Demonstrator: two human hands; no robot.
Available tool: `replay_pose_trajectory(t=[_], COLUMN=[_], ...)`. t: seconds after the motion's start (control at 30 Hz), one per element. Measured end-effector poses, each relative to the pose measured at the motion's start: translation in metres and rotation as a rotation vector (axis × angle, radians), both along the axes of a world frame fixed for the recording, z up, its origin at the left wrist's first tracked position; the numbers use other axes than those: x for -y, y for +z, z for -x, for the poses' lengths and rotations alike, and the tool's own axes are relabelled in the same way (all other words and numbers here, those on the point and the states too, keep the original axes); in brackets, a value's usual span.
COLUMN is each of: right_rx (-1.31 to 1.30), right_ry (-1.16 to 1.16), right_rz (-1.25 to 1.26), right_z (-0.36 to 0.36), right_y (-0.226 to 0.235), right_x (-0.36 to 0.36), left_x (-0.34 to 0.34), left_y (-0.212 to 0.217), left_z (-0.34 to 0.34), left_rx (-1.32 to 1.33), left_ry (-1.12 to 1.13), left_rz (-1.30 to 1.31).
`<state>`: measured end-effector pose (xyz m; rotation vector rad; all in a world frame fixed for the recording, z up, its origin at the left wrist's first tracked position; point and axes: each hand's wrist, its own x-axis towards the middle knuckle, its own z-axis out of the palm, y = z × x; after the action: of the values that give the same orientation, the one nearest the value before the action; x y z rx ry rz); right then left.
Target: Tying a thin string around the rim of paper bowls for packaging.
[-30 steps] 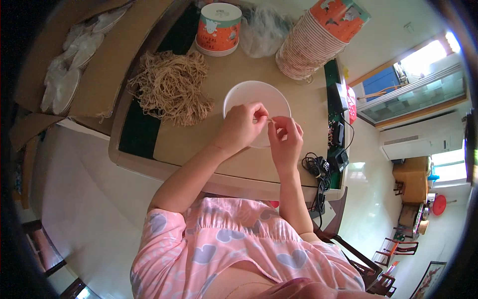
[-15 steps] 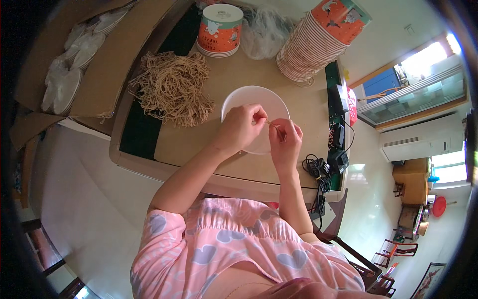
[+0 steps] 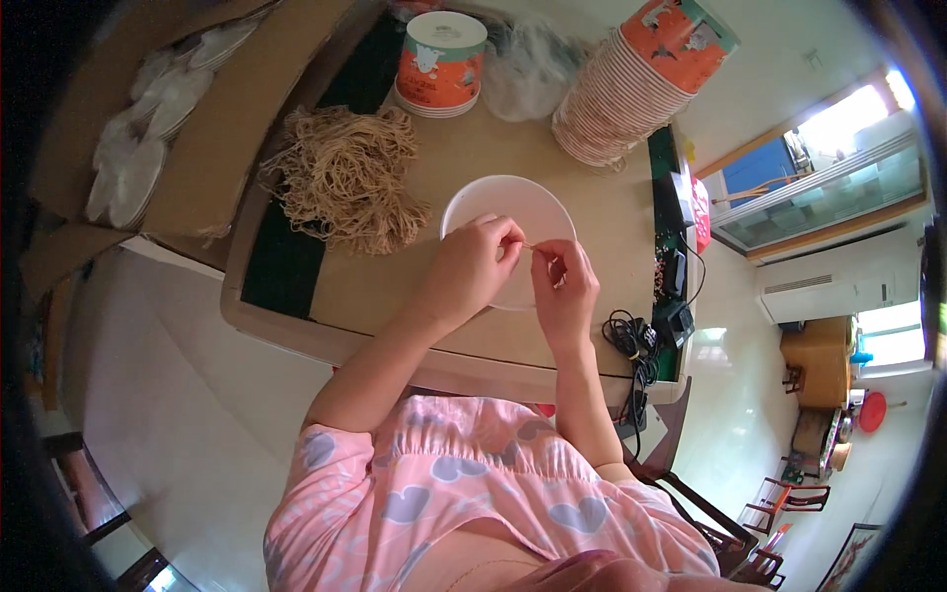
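Observation:
Over a white paper bucket [image 3: 501, 187] on the table, both my hands pinch a thin tan cord [image 3: 529, 245] between them. My left hand [image 3: 478, 264] is closed on one part of it, and my right hand [image 3: 565, 281] grips the other with thumb and forefinger. The short stretch between the fingertips is very small in the picture. Both hands cover the near half of the bucket, so what lies inside there is hidden. To the left sits a loose heap of tan cords [image 3: 350, 178].
Upside-down orange and green printed buckets [image 3: 441, 74] stand at the back, beside a clear plastic bag [image 3: 528, 69]. A tall leaning stack of buckets [image 3: 631, 94] rises at the back right. Black cables and adapters [image 3: 636, 340] line the right edge. An open cardboard box [image 3: 222, 128] holds wrapped white discs.
The pinched fingers have shifted slightly, and my right fingers have curled differently around the cord. The whole view has tilted a little, moving the table slightly down the picture.

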<state>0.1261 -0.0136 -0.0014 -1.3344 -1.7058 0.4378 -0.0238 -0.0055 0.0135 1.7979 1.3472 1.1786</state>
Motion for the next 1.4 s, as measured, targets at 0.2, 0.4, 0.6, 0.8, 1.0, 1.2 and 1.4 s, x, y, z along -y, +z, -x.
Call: replay_pose_trajectory(t=[0.2, 0.4, 0.6, 0.8, 1.0, 1.2, 1.4], right_rx=[-0.027, 0.07, -0.011, 0.067, 0.101, 0.137, 0.122], right_ry=[0.018, 0.051, 0.041, 0.019, -0.005, -0.02, -0.017], right_rz=[0.039, 0.046, 0.054, 0.113, 0.081, 0.063, 0.065], right_z=[0.002, 0.004, 0.003, 0.004, 0.007, 0.007, 0.007], right_y=[0.0, 0.003, 0.0, 0.004, 0.006, 0.005, 0.003], right_x=[-0.001, -0.001, -0.001, 0.001, 0.0, -0.001, -0.001], left_x=[-0.001, -0.002, -0.004, -0.004, -0.006, -0.006, -0.004], left_y=[-0.005, -0.009, -0.011, -0.014, -0.015, -0.016, -0.014], left_z=[0.0, 0.001, 0.0, 0.0, 0.0, 0.0, -0.001], left_rx=[0.025, 0.035, 0.057, 0.053, 0.064, 0.081, 0.025], left_ry=[0.017, 0.002, 0.0, -0.004, -0.006, -0.012, 0.021], left_rz=[0.005, -0.013, -0.027, -0.03, -0.041, -0.05, -0.072])
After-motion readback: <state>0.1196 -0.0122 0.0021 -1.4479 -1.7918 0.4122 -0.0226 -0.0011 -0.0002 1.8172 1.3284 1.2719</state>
